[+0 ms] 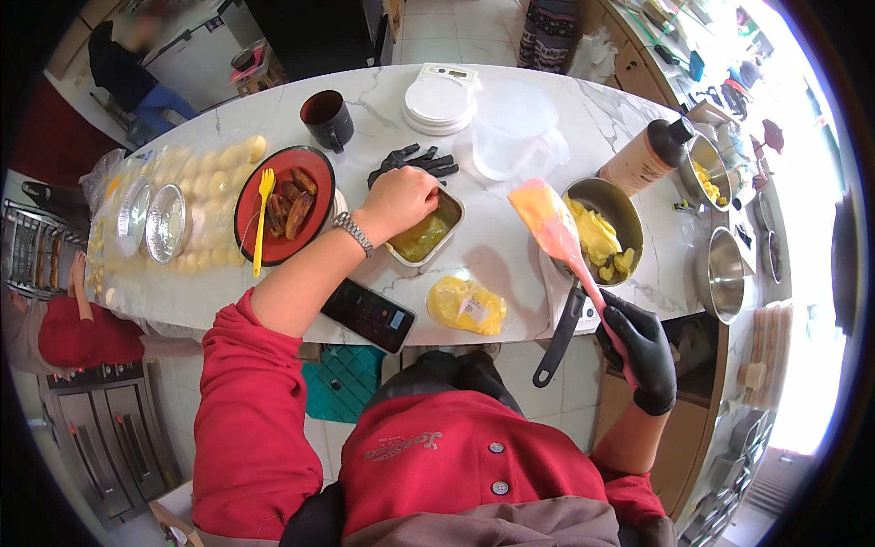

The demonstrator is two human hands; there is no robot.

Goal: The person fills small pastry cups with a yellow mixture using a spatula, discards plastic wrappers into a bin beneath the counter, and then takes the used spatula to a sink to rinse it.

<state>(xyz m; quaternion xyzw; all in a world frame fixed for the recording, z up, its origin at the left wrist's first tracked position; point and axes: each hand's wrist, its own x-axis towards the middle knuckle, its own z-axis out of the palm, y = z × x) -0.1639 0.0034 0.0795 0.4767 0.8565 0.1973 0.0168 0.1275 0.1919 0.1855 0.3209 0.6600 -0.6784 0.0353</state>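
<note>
Marble table: nearest, gloved right hand, fingers wrapped round a pink spatula, blade overlapping a dark-handled pan's left rim, best angled inward against drips; beyond, bare left hand, fingers bunched over a metal tin, pinch hidden, best kept low.

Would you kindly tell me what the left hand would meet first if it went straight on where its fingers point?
The left hand would probably meet the yellowish contents of the tin first; depth and any contact are unclear.
</note>
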